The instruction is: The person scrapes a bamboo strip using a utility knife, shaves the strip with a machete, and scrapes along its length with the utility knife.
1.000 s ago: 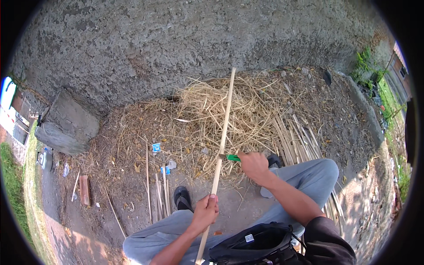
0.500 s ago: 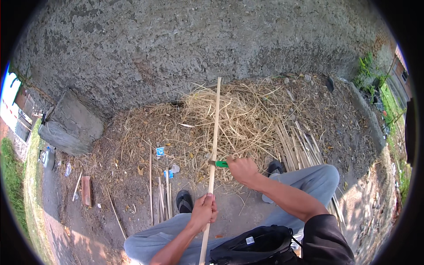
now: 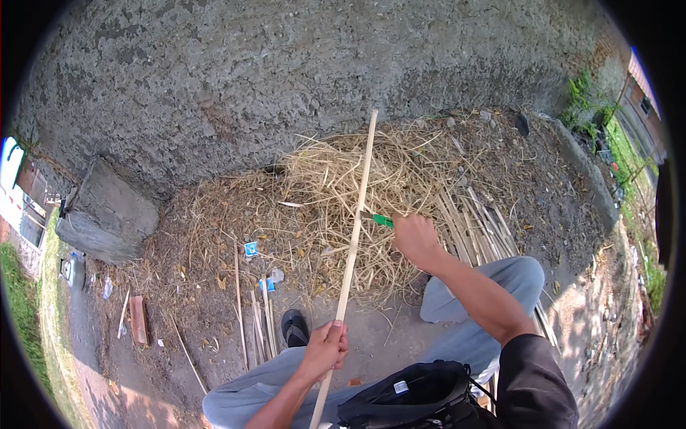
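A long pale bamboo strip (image 3: 351, 264) slants away from between my legs, its far end up against the wall. My left hand (image 3: 325, 350) is wrapped round its lower part, thumb on top. In my right hand (image 3: 416, 239) is a knife with a green handle (image 3: 383, 221); its short blade meets the strip's right side above the middle. The right fingers are closed round the handle. Beneath the strip's far half lies a heap of thin bamboo shavings (image 3: 336, 171).
Several bamboo strips (image 3: 464, 229) lie right of the heap, and more strips (image 3: 263, 325) lie by my left foot. A rough grey wall (image 3: 286, 71) stands ahead. A concrete block (image 3: 107, 214) is at the left, a reddish brick piece (image 3: 138, 319) nearer.
My right hand and the knife have moved farther up along the strip, away from me. The strip's far end has swung a little to the right; my left hand keeps its grip.
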{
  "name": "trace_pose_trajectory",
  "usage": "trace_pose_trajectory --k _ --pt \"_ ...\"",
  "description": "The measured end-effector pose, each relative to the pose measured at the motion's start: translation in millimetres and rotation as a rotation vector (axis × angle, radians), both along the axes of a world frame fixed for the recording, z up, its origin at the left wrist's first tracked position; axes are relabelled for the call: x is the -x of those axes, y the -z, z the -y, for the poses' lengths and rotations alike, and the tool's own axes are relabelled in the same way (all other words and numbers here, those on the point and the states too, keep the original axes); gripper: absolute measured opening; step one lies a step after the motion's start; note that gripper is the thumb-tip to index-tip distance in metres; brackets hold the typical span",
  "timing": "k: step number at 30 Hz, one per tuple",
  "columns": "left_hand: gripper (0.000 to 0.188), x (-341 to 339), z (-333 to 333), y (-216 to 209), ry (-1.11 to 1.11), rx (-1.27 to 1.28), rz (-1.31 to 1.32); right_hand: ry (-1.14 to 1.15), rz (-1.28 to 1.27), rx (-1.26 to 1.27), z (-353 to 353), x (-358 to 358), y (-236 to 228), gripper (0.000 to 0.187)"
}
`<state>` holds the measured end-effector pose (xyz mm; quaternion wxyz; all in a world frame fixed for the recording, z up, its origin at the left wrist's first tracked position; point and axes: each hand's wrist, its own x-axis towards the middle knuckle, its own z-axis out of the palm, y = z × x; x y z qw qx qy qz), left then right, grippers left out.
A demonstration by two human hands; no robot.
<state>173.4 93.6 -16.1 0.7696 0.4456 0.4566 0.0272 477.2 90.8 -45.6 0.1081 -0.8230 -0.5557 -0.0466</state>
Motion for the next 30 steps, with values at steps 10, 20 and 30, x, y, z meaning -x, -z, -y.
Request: trace_pose_trajectory --k 10,20,30 --pt "0.028 1 -4 46 0.05 -0.648 -0.033 -0.208 -0.102 0.027 29 65 -4 0.016" --pt "0.028 -12 16 19 0.148 -0.967 -0.253 -0.084 -0.011 -0.018 6 62 -1 0.006" --pt "0.029 -1 6 32 0.141 -0.927 -0.151 -0.128 -0.091 0.01 10 51 -7 0.007"
